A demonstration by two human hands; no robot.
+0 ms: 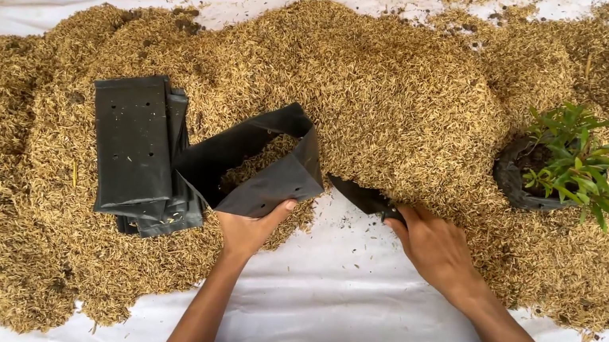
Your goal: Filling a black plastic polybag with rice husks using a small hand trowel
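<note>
Husk heap (379, 102) edges open black bag (257, 164), left hand (251, 231) pinching rim.

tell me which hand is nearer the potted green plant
Right. The right hand lies just left of and below the potted green plant; the left hand is farther left.

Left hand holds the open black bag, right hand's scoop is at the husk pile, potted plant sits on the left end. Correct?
Not quite. The head view shows the potted plant at the right end, not the left. The rest holds: the left hand holds the open black bag, and the right hand has its scoop at the husk pile.
</note>
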